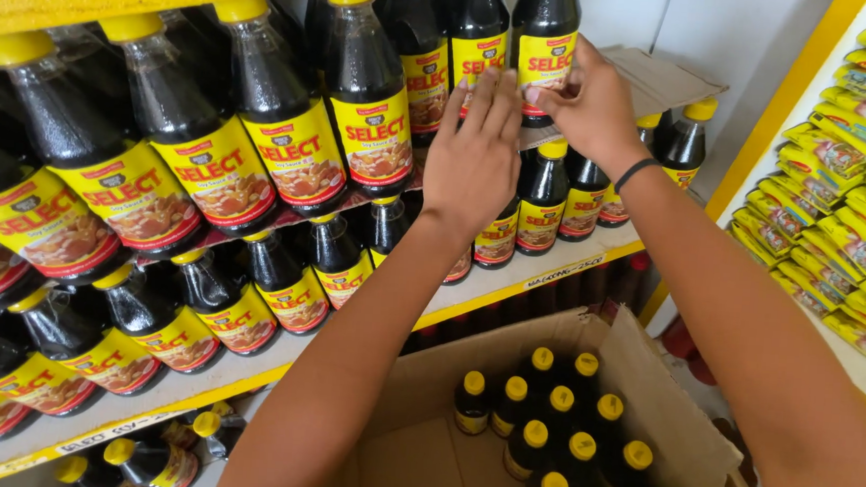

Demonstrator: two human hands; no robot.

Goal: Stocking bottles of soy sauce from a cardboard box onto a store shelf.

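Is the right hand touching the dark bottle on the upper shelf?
Touching: the head view shows the right hand with fingertips on the yellow label of the dark bottle.

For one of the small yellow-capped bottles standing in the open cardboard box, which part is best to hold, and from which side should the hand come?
Probably take a small bottle by its neck, just under the yellow cap, coming straight down from above. The bottles stand upright and packed close together in the cardboard box, so only caps and necks are free; their sides are blocked by neighbours.
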